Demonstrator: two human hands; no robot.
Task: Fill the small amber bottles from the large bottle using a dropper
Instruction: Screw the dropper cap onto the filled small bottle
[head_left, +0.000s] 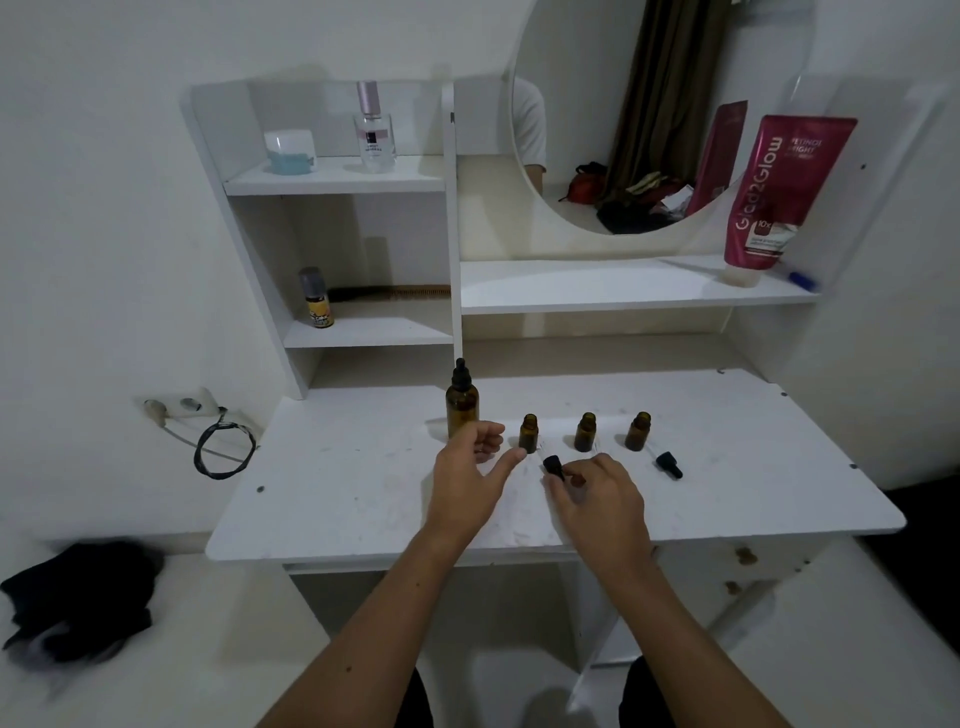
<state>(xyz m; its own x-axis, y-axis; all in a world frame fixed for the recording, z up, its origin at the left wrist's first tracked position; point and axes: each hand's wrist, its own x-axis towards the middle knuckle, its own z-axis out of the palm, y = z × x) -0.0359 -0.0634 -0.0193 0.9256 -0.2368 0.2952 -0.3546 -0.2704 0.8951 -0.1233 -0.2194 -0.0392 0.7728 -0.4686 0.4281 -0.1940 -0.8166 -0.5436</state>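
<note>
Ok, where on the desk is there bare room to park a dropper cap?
Bare desktop lies left of the large bottle and right of the loose dropper cap. The strip between the small amber bottles and both hands, left hand and right hand, is crowded.

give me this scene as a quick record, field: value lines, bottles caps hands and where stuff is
surface: white vanity tabletop
large amber bottle: upright at the left end of the row, black dropper cap on
small amber bottles: three, upright, uncapped, in a row: left, middle, right
loose dropper caps: one in front of the left and middle bottles, one lying in front of the right bottle
left hand: open, beside the large bottle, holding nothing
right hand: fingertips at the near dropper cap; grip unclear
</note>
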